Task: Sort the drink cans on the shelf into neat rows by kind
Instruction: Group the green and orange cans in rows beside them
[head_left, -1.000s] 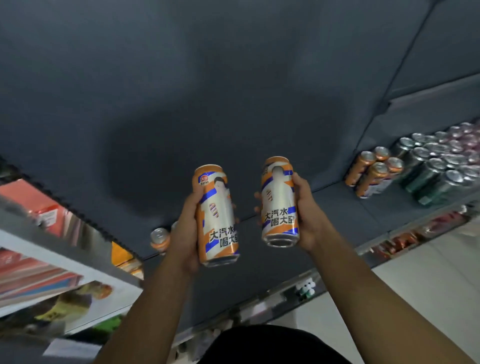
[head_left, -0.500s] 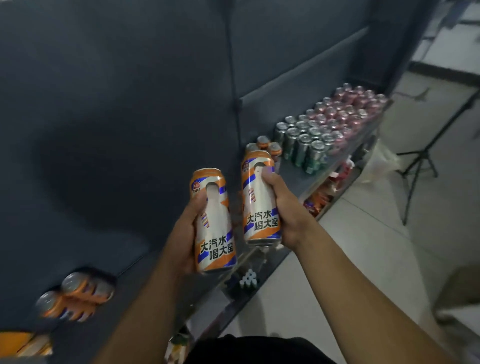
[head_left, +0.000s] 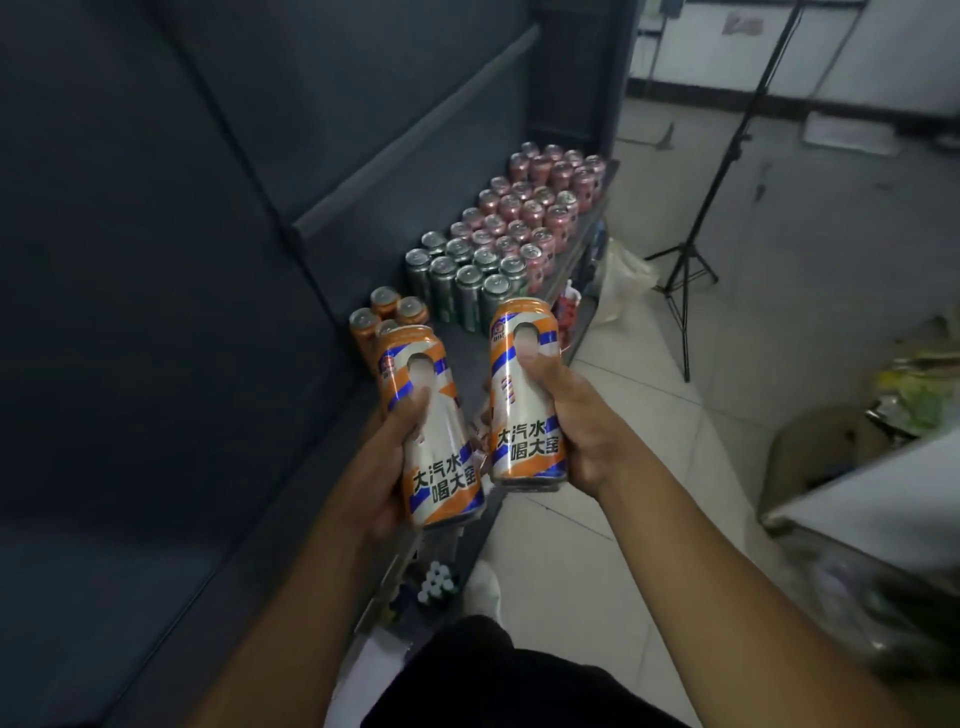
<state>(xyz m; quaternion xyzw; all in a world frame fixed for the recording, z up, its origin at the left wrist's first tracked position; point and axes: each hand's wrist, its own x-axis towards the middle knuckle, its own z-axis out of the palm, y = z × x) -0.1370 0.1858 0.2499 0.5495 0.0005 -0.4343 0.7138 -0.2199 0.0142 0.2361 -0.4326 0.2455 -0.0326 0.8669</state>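
left hand (head_left: 382, 470) and right hand (head_left: 577, 423) each clamp a tall orange-white metal can (head_left: 435, 447), I'd stand them snug against the shelved orange cans (head_left: 385, 301) (labels out)

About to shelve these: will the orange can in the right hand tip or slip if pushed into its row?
Probably tippy: the orange can is tall and narrow, so push it low. Its glossy wall may slip, though the right hand wraps it fully. Laid down, its round body would likely roll.

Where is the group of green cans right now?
In the head view, the green cans stand on the shelf, between the orange cans nearer the person and the pink cans beyond.
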